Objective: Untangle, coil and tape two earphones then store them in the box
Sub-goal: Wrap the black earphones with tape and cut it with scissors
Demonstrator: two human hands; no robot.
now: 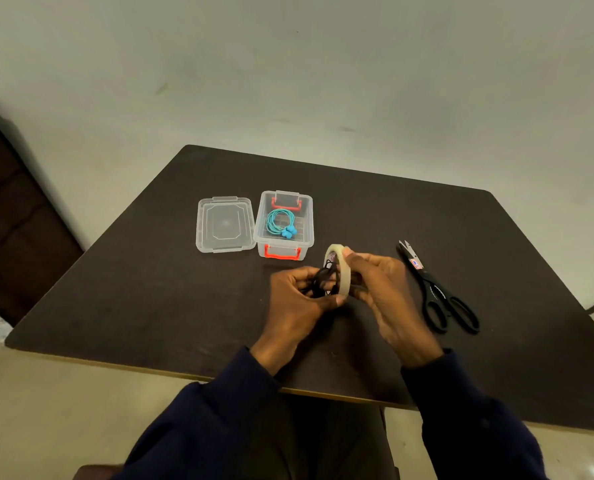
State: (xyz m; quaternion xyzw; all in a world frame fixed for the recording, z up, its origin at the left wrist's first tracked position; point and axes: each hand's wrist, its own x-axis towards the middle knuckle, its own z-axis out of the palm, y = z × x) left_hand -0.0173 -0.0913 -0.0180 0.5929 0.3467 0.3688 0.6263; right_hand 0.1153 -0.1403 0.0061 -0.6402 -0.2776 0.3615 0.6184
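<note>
Left hand [297, 299]: fingers curled round the black earphone [323, 280], held in front of the box [308, 220] on the person's side.
Right hand [387, 292]: grips the tape roll [343, 271] on edge, a little right of the box's near corner and hard against the black coil.
Black earphone: bunched into loops in the left palm. Whether any tape is on it yet cannot be told.
Risk, coil: the loops are kept together by finger pressure alone, so easing the grip to find the tape end could let them spring open and tangle.
Risk, tape: a strip pulled free so close to the loops may stick to itself or to a finger.
Risk, cutting: both hands are full and the scissors [437, 292] lie well right of the box, so reaching for them means letting something go.
Blue earphone [280, 221]: coiled, lying inside the box.
Lid [224, 223]: off, flat on the table [150, 289] just left of the box.
</note>
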